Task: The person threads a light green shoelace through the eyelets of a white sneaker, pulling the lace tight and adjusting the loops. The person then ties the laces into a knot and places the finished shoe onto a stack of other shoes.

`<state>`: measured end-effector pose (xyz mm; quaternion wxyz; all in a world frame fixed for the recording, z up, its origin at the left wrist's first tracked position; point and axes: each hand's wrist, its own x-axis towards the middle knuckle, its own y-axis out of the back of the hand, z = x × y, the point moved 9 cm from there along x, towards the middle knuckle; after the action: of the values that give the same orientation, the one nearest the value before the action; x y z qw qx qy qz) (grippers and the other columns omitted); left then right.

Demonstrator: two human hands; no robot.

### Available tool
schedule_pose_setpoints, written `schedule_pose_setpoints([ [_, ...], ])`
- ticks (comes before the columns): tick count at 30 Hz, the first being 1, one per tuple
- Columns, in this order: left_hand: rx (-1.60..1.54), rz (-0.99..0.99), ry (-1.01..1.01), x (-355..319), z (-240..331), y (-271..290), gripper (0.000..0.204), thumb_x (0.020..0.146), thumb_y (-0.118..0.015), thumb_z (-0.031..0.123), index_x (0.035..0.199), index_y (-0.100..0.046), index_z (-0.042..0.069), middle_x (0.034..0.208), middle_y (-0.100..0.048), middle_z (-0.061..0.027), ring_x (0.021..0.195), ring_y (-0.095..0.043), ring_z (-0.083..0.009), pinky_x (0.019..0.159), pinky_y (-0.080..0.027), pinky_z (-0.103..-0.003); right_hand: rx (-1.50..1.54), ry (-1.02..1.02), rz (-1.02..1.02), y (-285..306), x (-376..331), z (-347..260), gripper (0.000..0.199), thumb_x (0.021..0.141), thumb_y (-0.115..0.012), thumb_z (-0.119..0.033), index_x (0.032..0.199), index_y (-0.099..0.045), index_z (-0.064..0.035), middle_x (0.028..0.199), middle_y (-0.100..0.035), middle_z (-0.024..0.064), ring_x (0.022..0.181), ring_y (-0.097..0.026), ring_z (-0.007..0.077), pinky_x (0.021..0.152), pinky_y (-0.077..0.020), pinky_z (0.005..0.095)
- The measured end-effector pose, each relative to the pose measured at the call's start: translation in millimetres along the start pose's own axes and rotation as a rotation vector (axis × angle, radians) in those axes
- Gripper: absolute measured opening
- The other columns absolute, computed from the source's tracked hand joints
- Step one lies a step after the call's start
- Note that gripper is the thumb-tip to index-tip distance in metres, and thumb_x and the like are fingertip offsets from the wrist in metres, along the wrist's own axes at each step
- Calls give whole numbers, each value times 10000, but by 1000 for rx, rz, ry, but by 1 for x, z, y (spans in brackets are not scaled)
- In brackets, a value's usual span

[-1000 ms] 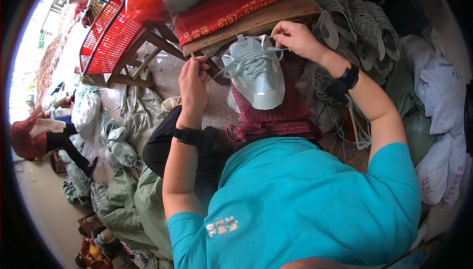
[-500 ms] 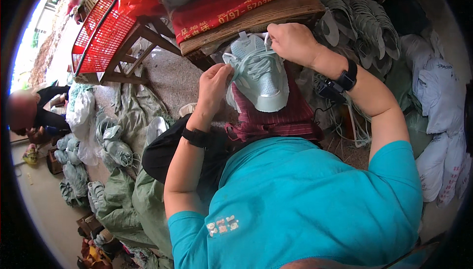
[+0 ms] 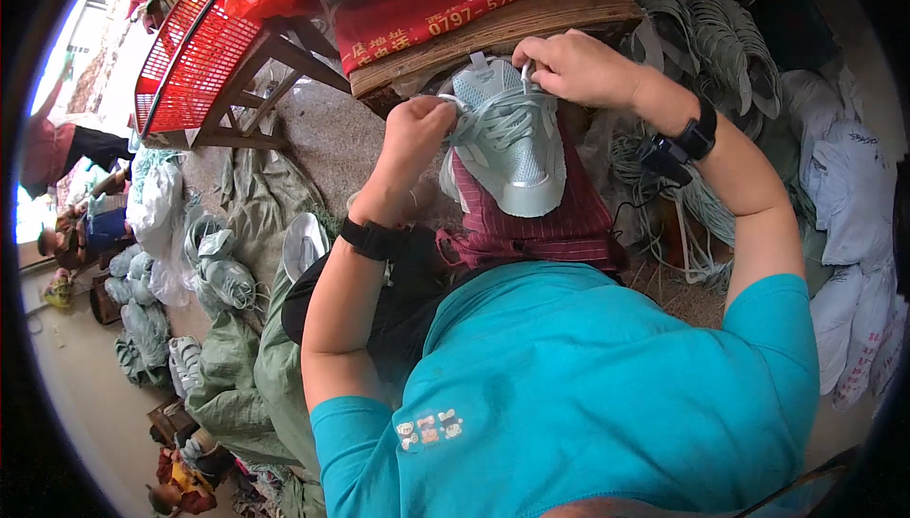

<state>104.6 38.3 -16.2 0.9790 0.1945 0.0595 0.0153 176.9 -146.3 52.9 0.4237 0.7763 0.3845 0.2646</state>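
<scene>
A pale mint sneaker upper (image 3: 530,198) rests on the dark red striped cloth (image 3: 531,238) over my lap, toe toward me. Pale shoelaces (image 3: 510,125) criss-cross its front and lie loosely over the tongue. On its left side, my left hand (image 3: 417,131) is closed in a pinch on one end of the lace. My right hand (image 3: 583,68) pinches a whitish lace end at the upper right of the shoe, fingertips bent down to it. The fingers partly hide both lace ends.
Just beyond the shoe stands a wooden bench (image 3: 493,33) with a red printed cloth (image 3: 417,25). Stacked grey shoe pieces (image 3: 725,44) and white bundles (image 3: 848,177) lie to the right. A red plastic basket (image 3: 194,54), green sacks (image 3: 227,395) and several people are to the left.
Both hands have shifted slightly, the right one a little outward to the right. The lace on the left is drawn closer to the shoe, and the whole view has shifted a little.
</scene>
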Motion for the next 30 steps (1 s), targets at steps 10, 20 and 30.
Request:
schedule_pose_setpoints([
  [10, 249, -229, -264, 11, 35, 13, 277, 825, -754, 129, 1055, -643, 21, 939, -557, -65, 876, -594, -167, 758, -503, -319, 248, -116, -367, -7, 23, 25, 237, 833, -709, -235, 968, -677, -44, 830, -668, 65, 780, -616, 184, 698, -489, 345],
  [20, 123, -72, 16, 21, 5, -1, 354, 840, -696, 336, 883, -716, -15, 880, -576, -148, 822, -590, -276, 764, -488, -358, 424, -421, -177, -29, 16, 46, 226, 770, -675, -228, 758, -638, -6, 768, -551, 53, 738, -521, 150, 660, -424, 306],
  [30, -183, 222, -337, -34, 80, 15, 210, 970, -589, 132, 855, -723, 19, 798, -540, 14, 695, -492, -102, 623, -403, -244, 950, -284, 279, -4, 13, 8, 210, 997, -574, -197, 1039, -666, -13, 930, -633, -18, 778, -543, 38, 661, -456, 209],
])
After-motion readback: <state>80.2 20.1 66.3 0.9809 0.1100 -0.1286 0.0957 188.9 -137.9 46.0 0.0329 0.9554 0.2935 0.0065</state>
